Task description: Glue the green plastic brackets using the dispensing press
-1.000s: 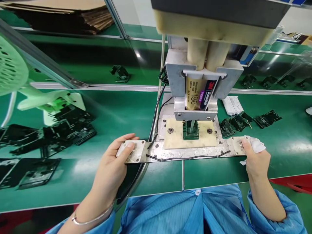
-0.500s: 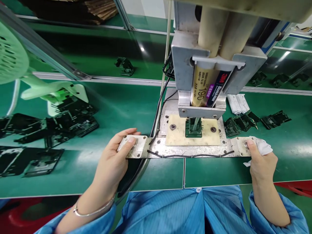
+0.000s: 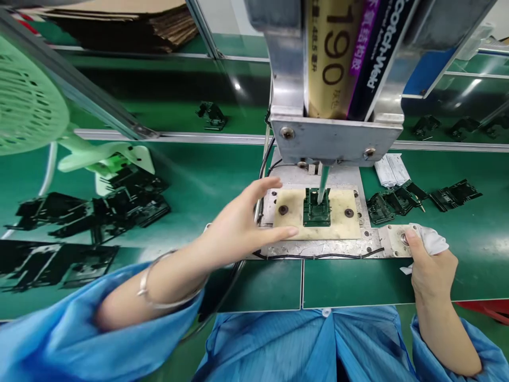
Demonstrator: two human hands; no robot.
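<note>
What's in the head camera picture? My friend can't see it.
A person's open left hand hovers beside a small dark green rectangular part on a cream rectangular plate, under a slim pale nozzle. The right hand holds crumpled white cloth or tissue, thumb at a round metal button.

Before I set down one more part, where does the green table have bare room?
Bare green table shows between the left-side dark parts and the metal base, and right of the right hand. Crowded: the far left, and around the white packets.
</note>
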